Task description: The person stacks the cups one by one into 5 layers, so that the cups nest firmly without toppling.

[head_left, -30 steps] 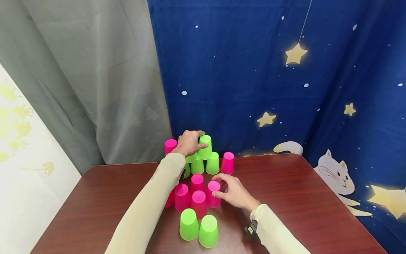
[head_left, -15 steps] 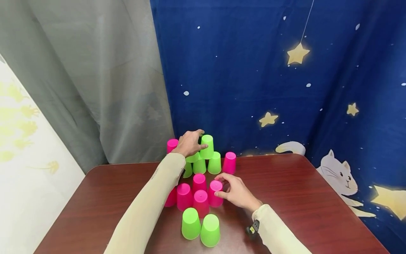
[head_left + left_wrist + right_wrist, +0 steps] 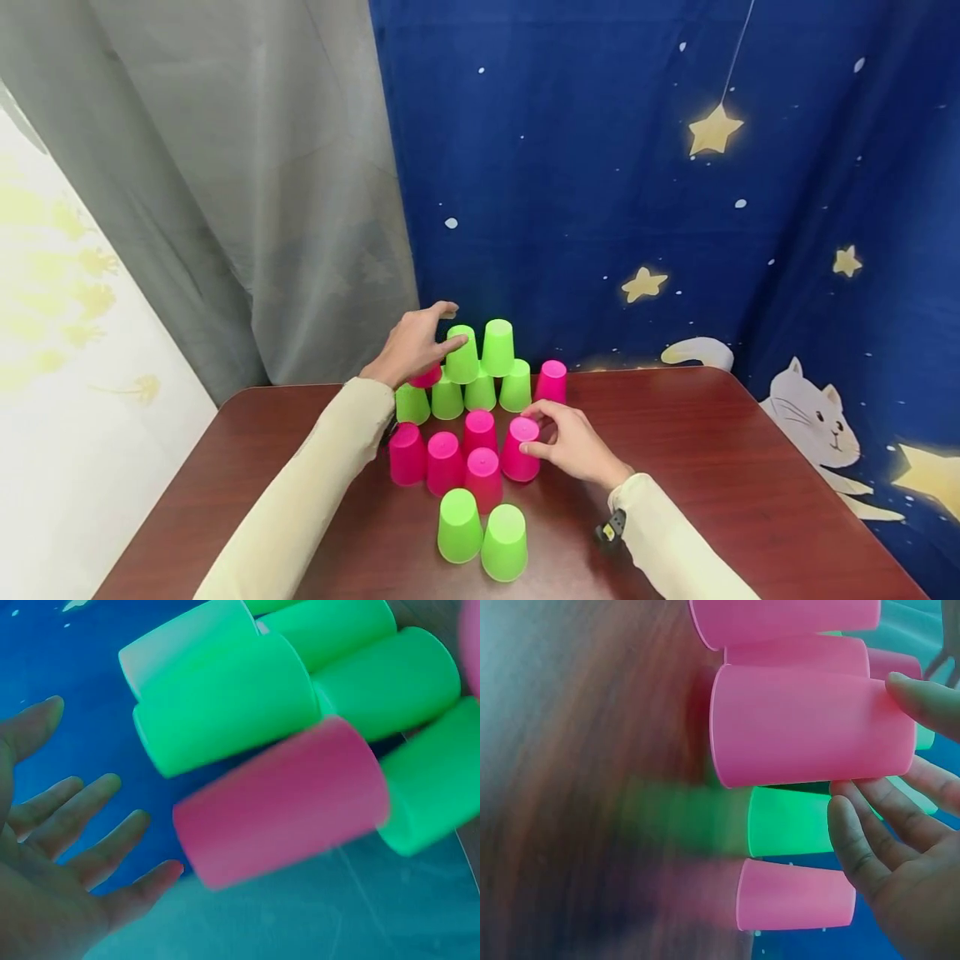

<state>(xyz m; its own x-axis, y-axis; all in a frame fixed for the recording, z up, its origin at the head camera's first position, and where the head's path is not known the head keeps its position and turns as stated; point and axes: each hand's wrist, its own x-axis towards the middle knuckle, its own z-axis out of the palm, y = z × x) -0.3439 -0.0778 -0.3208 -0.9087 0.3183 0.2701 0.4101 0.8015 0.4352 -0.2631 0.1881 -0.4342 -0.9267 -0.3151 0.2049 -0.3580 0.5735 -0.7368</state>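
In the head view my left hand (image 3: 408, 346) is held above the back row, fingers spread and apart from the cups. Beside it stand two upturned green cups, one (image 3: 462, 357) nearer the hand and another (image 3: 498, 348) right of it, on a row of green cups (image 3: 480, 392). A pink cup (image 3: 281, 806) rests on the row's left end, partly behind the left hand in the head view. My right hand (image 3: 573, 446) pinches an upturned pink cup (image 3: 814, 724) between thumb and fingers. Several other pink cups (image 3: 444, 465) stand left of it.
Two green cups (image 3: 460, 527) stand on the brown table (image 3: 637, 417) closest to me. One pink cup (image 3: 552, 382) is at the back row's right end. Behind the table hang a grey curtain (image 3: 322, 208) and a blue starry curtain (image 3: 562, 183).
My left hand has moved left, away from the stacked green cups, uncovering the nearer one. My right hand still holds the pink cup, which has risen slightly. The view has shifted a little.
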